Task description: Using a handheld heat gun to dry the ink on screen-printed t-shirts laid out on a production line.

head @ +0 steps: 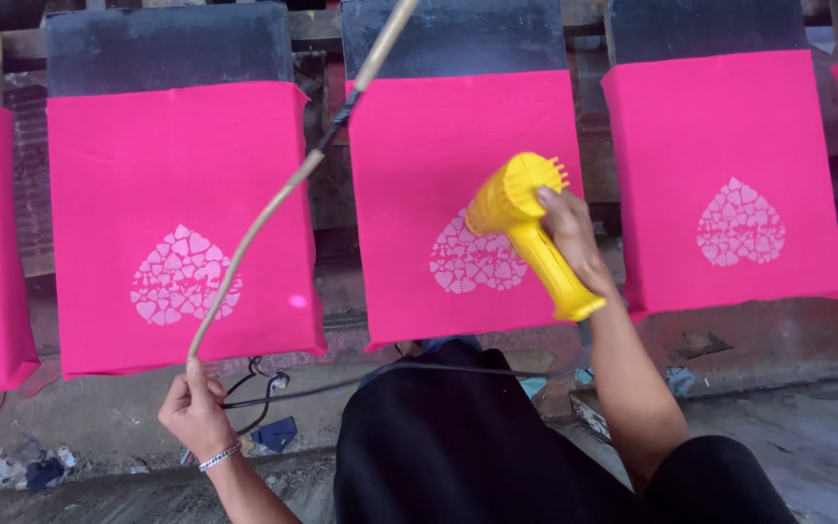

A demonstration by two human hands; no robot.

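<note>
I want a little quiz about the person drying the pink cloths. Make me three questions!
1. True or false: the right hand holds a yellow plastic heat gun.
2. What does the left hand grip: A) a thin pale cord, B) a brush, C) a cup?
3. Fill in: the heat gun points at a white heart-shaped print on the middle ___ cloth.

Key: 1 true. 2 A. 3 pink.
</note>
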